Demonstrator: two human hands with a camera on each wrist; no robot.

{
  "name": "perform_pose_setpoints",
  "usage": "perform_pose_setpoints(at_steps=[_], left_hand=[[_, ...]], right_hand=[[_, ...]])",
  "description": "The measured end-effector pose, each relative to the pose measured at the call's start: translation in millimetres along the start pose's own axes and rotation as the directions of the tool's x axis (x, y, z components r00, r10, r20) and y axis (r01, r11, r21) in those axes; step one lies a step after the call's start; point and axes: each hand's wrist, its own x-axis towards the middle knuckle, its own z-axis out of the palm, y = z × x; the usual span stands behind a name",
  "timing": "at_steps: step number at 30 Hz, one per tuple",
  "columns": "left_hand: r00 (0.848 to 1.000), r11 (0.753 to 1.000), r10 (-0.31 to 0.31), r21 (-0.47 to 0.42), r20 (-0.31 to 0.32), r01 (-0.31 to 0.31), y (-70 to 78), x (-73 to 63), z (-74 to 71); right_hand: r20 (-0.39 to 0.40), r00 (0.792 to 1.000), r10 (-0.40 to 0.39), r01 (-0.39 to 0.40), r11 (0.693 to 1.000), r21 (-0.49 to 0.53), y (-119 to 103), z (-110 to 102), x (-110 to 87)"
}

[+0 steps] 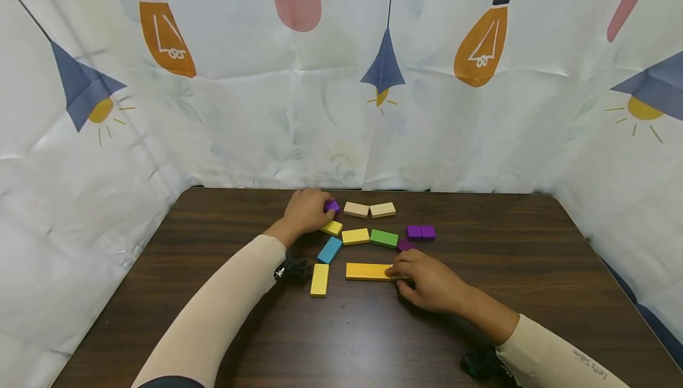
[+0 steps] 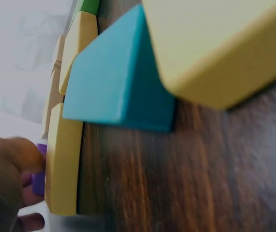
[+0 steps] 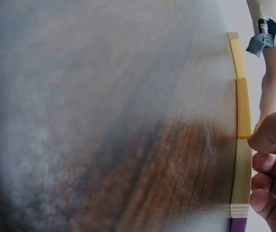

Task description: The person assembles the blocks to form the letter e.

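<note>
At the far side of the table, my left hand (image 1: 305, 215) pinches a small purple block (image 1: 332, 205), which shows partly behind a yellow block (image 2: 64, 164) in the left wrist view. My right hand (image 1: 431, 282) holds a plain wooden block (image 3: 242, 171) at the right end of a long orange-yellow block (image 1: 367, 272); the fingers cover most of it from above. Near the left hand lie another yellow block (image 1: 355, 237) and a tilted blue block (image 1: 329, 250). Close to the right hand is a dark purple block (image 1: 405, 245), partly covered by it.
Two plain wooden blocks (image 1: 356, 209) lie at the back of the brown table (image 1: 299, 340). A green block (image 1: 383, 238) is in the middle row, with two purple blocks (image 1: 421, 232) to its right. A yellow block (image 1: 319, 281) stands lengthwise at front left. White printed sheets surround the table.
</note>
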Motion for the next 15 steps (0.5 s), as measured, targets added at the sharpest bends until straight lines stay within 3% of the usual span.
perform_pose_setpoints(at_steps=[7, 15], left_hand=[[0.996, 0.997, 0.071, -0.009, -0.057, -0.071, -2.6, -6.8, -4.6], [0.979, 0.984, 0.173, -0.030, -0.108, -0.177, -2.8, -23.1, -8.8]], right_hand=[[0.028, 0.999, 0.024, -0.025, 1.000, 0.014, -0.8, -0.6, 0.6], [0.027, 0.999, 0.023, -0.023, 1.000, 0.011, -1.6, -1.4, 0.8]])
